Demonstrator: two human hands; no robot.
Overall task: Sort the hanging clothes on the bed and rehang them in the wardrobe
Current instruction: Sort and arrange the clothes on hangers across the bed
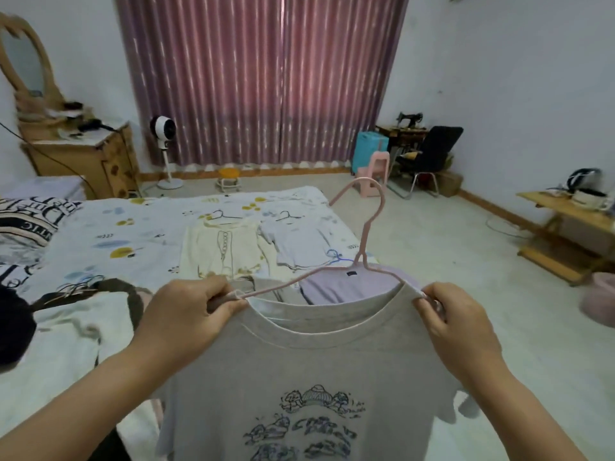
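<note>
Both hands, left (186, 314) and right (457, 322), grip pinching soft grey tee (306, 377) on thin pink hanger (367, 234).

t-shirt (309, 377): matt grey cloth | hanger (369, 224): smooth pink plastic | dresser (83, 154): wood

Upside-down, partly hidden lettering "TIC" on black-and-white bedding (30, 224)

You're standing in a home bedroom.
You face a bed (139, 234) with a printed sheet, drawn pink curtains (263, 78), a mirrored dresser (83, 154), a standing fan (163, 128) and a sewing machine (411, 119).
</note>
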